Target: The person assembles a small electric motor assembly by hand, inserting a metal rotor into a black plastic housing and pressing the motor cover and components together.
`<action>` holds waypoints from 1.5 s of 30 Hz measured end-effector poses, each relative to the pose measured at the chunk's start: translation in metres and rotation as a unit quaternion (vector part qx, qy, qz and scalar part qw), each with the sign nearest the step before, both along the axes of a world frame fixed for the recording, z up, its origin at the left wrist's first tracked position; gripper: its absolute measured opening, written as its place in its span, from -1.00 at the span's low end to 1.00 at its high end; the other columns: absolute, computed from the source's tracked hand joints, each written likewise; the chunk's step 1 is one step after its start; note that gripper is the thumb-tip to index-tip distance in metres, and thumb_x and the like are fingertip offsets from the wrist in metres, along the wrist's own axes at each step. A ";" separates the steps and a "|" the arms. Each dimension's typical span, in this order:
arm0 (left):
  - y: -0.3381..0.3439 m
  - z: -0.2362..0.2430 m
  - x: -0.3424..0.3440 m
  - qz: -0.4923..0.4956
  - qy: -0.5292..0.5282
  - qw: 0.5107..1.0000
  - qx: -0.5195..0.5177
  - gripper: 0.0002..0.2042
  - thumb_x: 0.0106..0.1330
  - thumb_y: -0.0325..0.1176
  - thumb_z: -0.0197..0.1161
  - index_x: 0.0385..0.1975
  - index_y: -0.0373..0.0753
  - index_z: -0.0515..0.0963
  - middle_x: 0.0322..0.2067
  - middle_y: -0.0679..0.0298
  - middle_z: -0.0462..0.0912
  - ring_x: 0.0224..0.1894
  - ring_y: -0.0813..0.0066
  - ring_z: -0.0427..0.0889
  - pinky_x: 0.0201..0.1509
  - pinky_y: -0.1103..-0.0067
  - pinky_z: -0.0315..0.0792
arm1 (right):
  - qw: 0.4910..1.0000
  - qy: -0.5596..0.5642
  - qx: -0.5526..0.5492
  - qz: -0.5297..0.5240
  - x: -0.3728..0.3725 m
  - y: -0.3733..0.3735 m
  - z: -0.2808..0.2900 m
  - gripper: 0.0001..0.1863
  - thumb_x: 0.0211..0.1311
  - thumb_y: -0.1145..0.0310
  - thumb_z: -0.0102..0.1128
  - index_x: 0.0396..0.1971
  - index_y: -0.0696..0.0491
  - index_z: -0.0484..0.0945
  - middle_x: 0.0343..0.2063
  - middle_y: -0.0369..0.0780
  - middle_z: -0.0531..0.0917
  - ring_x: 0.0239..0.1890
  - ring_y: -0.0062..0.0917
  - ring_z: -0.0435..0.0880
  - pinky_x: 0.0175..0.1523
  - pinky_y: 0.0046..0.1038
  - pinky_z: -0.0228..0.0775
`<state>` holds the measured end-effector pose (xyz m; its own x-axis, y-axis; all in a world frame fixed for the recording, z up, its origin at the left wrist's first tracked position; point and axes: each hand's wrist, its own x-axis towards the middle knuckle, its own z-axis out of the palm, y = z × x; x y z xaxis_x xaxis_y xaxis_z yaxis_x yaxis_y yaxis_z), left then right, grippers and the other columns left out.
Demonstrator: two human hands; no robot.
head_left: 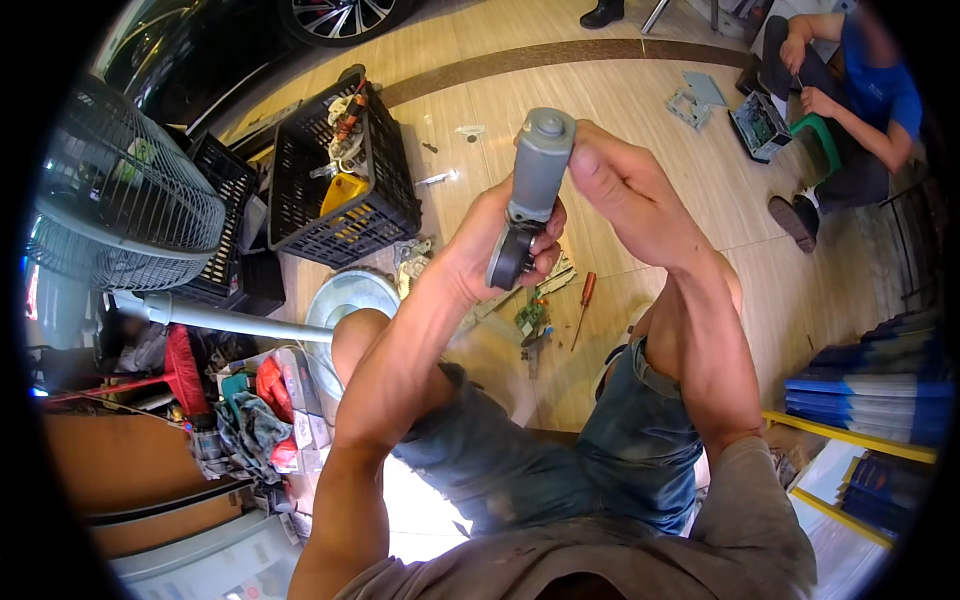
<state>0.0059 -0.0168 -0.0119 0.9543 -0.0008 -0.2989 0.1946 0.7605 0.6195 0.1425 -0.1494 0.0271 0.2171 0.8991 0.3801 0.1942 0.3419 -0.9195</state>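
My left hand [473,240] is closed round a small grey cylindrical motor [536,170] with a black housing [511,255] at its lower end, held up in front of me. My right hand [625,190] is curled at the motor’s upper end, thumb beside it; its other fingers are mostly hidden. On the tiled floor beneath lie an orange-handled screwdriver [585,300], a green circuit board [532,315] and some small metal parts.
Left are black crates [385,210], a fan [120,190] with its pole and round base, and piled items. A car [340,15] stands behind. At right another person [870,80] sits by an opened device [760,125], above blue stacked packs [850,390] on yellow shelving.
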 end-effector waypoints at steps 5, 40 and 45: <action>-0.006 0.015 0.000 -0.013 0.047 0.998 -0.026 -0.49 0.45 0.14 -0.17 -0.31 -0.24 0.46 -0.71 0.33 0.37 -0.70 0.44 0.50 -0.80 0.59 0.22 | 0.999 -0.031 -0.013 0.043 0.008 0.000 -0.008 -0.42 0.43 -0.07 0.03 0.13 0.16 0.47 -0.17 -0.27 0.58 -0.14 -0.60 0.54 -0.03 -0.53 0.39; -0.013 0.034 -0.007 0.090 -0.096 0.991 -0.026 0.06 0.20 0.58 -0.36 0.17 -0.48 0.36 0.06 0.01 0.54 0.01 0.06 0.63 0.11 0.26 0.60 | 0.947 0.240 -0.049 -0.208 -0.018 0.020 -0.008 -0.45 0.30 -0.03 0.24 -0.22 0.28 0.55 -0.37 -0.16 0.68 -0.40 -0.53 0.69 -0.42 -0.47 0.66; -0.015 0.033 -0.011 0.178 -0.167 0.965 0.095 -0.29 0.37 0.15 0.07 0.29 -0.34 0.24 0.05 0.09 0.53 -0.02 0.26 0.63 0.08 0.24 0.62 | 0.942 0.228 0.009 -0.248 -0.005 0.027 -0.018 -0.54 0.33 0.03 0.26 -0.29 0.22 0.56 -0.47 -0.25 0.63 -0.49 -0.70 0.54 -0.40 -0.64 0.37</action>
<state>-0.0047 -0.0316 0.0213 0.9271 0.3693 0.0637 -0.2934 0.6095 0.7365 0.1372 -0.1227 0.0088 0.7530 0.6382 0.1601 -0.0788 0.3290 -0.9411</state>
